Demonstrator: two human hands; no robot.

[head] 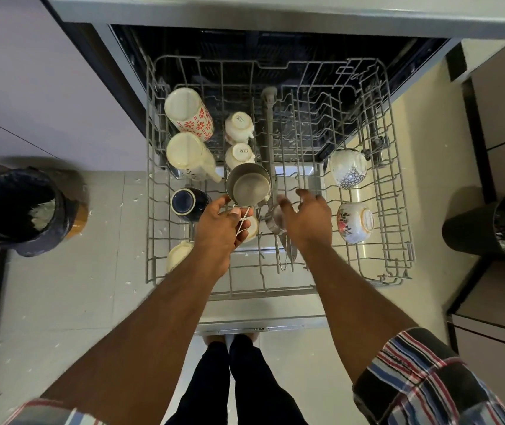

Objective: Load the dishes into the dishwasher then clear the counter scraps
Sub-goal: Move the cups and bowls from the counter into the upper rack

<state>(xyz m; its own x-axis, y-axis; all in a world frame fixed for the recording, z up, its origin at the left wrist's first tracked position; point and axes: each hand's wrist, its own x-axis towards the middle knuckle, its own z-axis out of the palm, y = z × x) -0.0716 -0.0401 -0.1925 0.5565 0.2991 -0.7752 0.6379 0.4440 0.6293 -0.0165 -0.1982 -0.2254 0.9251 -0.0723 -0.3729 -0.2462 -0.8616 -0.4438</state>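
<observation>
Dishwasher (275,41) stands open at the far side of the scene, its upper rack (392,210) drawn out toward the person over the pale floor. Two dark bins flank it, one on the left (21,210) and one on the right (502,223). Along the rack's left side lie two tall cream cups (188,113), mouths tilted, with a dark blue mug (185,202) nearer; two small white cups (239,125) sit inverted beside the centre. On the right side rest two patterned bowls (348,168), well apart from the cups. At the near centre, a steel measuring cup (249,187) is held over the rack, mouth facing up toward the viewer. Left hand (219,230) pinches its wire handle, fingers curled round it. Right hand (304,216) reaches in just beside, fingers spread loosely over a blurred steel utensil (275,220); whether it grips this cannot be told. Step in hand appears to be loading: seating the steel cup among the tines. The next move probably calls for turning the cup mouth-down and lowering it into a free slot without knocking the small cups. Counter scraps remain out of view, that step not yet begun.
</observation>
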